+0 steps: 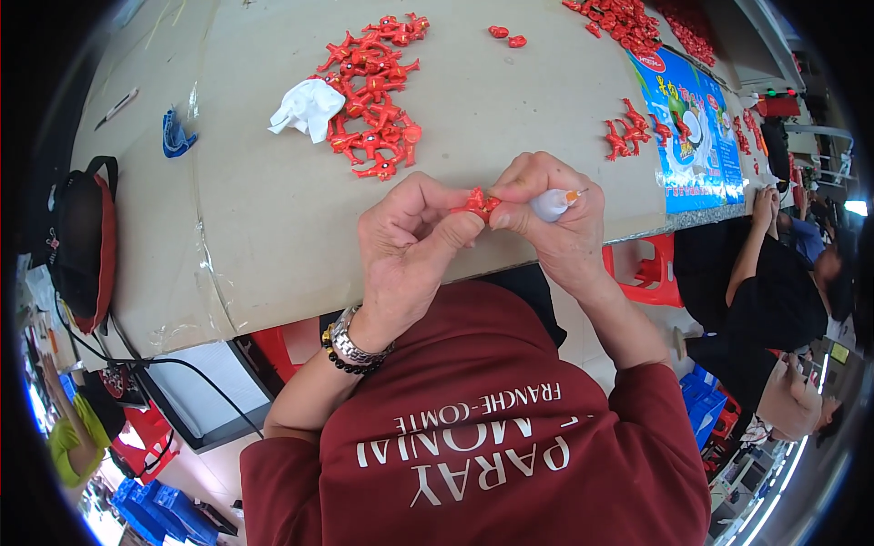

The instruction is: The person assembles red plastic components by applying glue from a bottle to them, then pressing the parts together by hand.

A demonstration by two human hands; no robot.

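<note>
Near the table's front edge, my left hand (410, 232) is closed, pinching a small red plastic figure (476, 202) between thumb and fingers. My right hand (564, 218) meets it from the other side, its thumb and forefinger pressed on the same piece. A small whitish squeeze bottle (548, 207) with an orange collar and a thin needle tip is tucked in my right hand, the tip pointing right. The fingers hide part of the figure. Beyond my left hand lies a pile of similar red figures (373, 91), touching a crumpled white cloth (308, 107).
Two red pieces (508, 36) lie at the far middle, with red heaps (628, 23) at the far right. Several figures (626, 132) lie beside a blue printed sheet (687, 136). At left are a blue cloth scrap (177, 135), a pen-like knife (116, 107) and a black-red bag (91, 241). People sit at right.
</note>
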